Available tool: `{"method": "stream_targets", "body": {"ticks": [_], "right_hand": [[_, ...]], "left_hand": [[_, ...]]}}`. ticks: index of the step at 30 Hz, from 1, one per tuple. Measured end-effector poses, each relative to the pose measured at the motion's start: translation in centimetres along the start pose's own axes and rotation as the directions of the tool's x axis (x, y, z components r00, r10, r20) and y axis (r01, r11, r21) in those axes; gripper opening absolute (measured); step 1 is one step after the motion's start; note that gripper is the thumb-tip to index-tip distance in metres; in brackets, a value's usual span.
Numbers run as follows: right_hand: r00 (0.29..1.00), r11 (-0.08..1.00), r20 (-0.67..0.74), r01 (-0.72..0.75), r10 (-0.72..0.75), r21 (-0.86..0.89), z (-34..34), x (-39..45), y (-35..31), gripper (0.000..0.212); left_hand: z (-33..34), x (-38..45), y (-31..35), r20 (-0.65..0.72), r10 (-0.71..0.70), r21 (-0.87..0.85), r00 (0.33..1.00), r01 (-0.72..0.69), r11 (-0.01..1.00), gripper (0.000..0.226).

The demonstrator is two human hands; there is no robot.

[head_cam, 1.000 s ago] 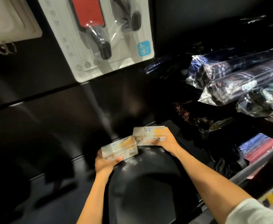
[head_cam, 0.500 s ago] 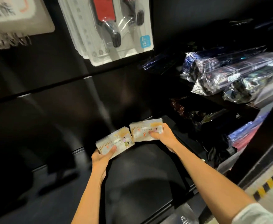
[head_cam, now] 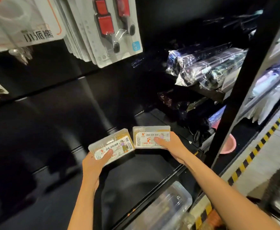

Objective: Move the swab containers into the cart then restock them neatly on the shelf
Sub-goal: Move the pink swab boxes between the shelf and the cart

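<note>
Two swab containers, one gripped in each of two hands.

Two swab containers side by side above shelf

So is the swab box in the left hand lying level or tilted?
Tilted. The left swab box slants, its right end higher, gripped by the left hand, while the right swab box sits nearly square.
</note>
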State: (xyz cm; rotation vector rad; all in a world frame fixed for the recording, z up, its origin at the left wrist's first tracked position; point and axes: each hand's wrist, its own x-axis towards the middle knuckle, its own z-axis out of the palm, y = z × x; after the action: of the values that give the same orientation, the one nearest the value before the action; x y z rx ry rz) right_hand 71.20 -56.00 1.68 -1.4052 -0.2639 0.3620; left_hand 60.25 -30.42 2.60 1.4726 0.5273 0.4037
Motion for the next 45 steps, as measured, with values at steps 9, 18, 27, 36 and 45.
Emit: {"method": "stream_targets", "body": {"ticks": [9,18,27,36,45], "right_hand": [[0.993,0.999,-0.111,0.043,-0.046,-0.022,-2.7,-12.8,0.9,0.029],[0.933,1.0,-0.361,-0.01,0.015,0.016,-14.4,-25.8,0.8,0.03],[0.78,0.957,-0.584,-0.066,0.226,0.283,-31.8,-40.8,1.4,0.039],[0.62,0.915,-0.713,-0.02,0.329,0.404,-43.3,-48.3,4.2,0.052],[0.455,0.886,-0.77,-0.102,0.446,0.453,-51.1,-47.3,10.3,0.037]], "left_hand": [[1.2,-8.8,-0.9,0.099,-0.085,-0.038,0.991,0.089,0.995,0.045],[12.5,-16.4,-3.4,0.328,-0.132,0.043,0.935,0.125,0.991,0.059],[32.6,-28.5,-8.5,0.539,-0.198,0.088,0.819,0.18,0.98,0.049],[46.4,-34.5,-12.6,0.667,-0.262,0.271,0.698,0.101,0.957,0.048],[57.1,-33.3,-19.4,0.734,-0.376,0.518,0.566,-0.109,0.848,0.048]]}}
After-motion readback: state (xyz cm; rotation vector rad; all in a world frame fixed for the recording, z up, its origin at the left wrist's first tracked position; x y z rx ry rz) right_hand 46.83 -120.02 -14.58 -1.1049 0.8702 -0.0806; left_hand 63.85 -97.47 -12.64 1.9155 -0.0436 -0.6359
